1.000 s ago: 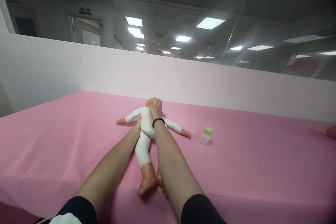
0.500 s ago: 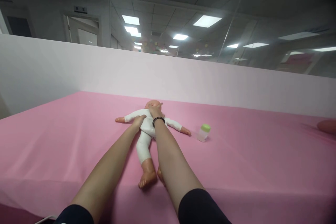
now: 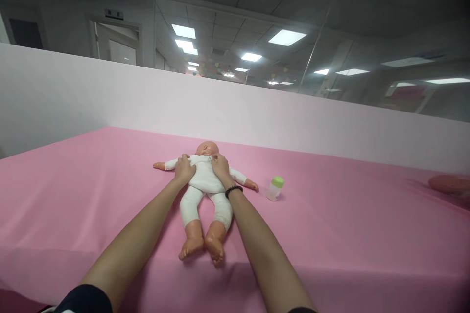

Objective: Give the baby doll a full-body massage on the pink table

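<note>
The baby doll (image 3: 201, 178) lies on its back at mid-frame, vinyl feet toward the person, on the pink-covered bench (image 3: 91, 210). The left hand (image 3: 184, 168) and right hand (image 3: 222, 168) curl around its upper chest, gripping it at either shoulder. A beaded bracelet (image 3: 234, 191) circles the right wrist. The doll looks light, its torso soft and limbs stiffer, so the chest seems the surest hold. Just right stands a green-capped baby bottle (image 3: 275, 189); farther, at the right edge, lies a rounded pink object (image 3: 450, 184).
</note>
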A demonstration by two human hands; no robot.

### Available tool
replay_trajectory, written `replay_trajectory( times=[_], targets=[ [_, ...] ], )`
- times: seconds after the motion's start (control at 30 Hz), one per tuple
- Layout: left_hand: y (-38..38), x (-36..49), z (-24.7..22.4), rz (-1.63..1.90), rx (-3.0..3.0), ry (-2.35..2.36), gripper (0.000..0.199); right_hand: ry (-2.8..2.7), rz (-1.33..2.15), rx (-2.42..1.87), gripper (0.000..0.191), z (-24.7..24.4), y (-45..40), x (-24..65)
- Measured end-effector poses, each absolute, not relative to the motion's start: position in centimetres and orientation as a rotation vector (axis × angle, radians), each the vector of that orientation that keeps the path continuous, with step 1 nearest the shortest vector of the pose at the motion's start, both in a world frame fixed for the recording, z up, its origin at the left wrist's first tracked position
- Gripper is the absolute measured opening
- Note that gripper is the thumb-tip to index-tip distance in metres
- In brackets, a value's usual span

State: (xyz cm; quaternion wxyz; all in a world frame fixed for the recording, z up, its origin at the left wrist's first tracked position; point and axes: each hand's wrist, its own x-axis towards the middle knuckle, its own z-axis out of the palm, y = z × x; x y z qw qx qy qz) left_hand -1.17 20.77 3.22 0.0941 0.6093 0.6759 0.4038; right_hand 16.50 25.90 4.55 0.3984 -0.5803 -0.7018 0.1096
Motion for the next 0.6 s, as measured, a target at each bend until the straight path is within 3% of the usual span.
replay_trajectory(
  times=[0.2,0.33,0.6],
  targets=[
    [22.2,-0.4,6.8,0.78,2.647,1.598,0.045,-1.795,0.13,-1.272,0.025,3.6,25.7,16.8],
    [23.2,1.5,8.3,0.574,2.697,1.824,0.038,-1.827,0.084,-1.299,0.031,3.9,25.1,16.7],
    [22.2,3.6,8.5,0.553,2.64,1.792,0.035,-2.026,0.075,-1.378,0.032,4.8,24.2,16.3]
  ],
)
